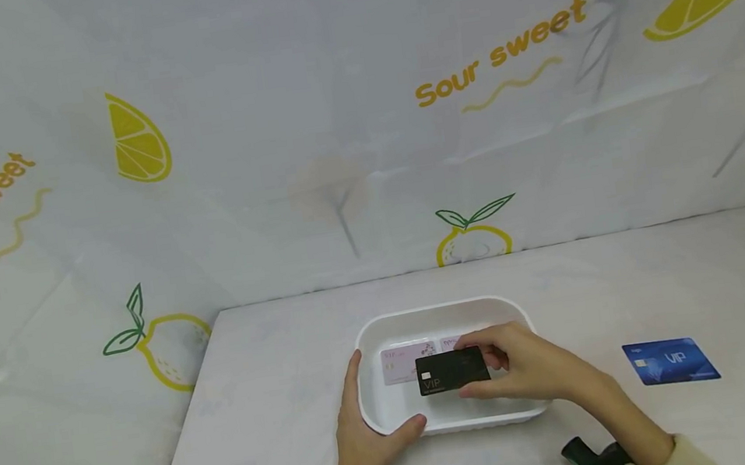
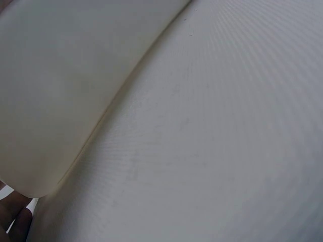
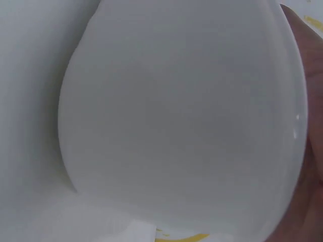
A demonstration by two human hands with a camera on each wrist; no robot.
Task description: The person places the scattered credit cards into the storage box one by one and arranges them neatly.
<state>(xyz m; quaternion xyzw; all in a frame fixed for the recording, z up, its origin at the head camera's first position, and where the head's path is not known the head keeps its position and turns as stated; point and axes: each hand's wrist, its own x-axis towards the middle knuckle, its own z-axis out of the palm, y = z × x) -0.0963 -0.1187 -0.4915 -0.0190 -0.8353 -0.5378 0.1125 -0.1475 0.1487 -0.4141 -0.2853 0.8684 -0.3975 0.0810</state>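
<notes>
A white oval-cornered tray (image 1: 452, 410) sits on the table. My left hand (image 1: 365, 442) grips its near left corner, thumb over the front rim and fingers along the left side. Between thumb and fingers, my right hand (image 1: 527, 361) pinches a black VIP card (image 1: 452, 371) above the tray. A pale pink VIP card (image 1: 400, 365) lies inside, partly covered by the black one. Beside it is another pale card (image 1: 449, 342), mostly hidden by the right hand. The tray's outer wall fills much of both wrist views, with the black card out of sight there.
To the right of the tray, a blue VIP card (image 1: 672, 362) lies flat on the white table (image 1: 282, 401). A black and green strap (image 1: 595, 462) is at the right wrist. Behind the table hangs a lemon-print cloth (image 1: 264, 160).
</notes>
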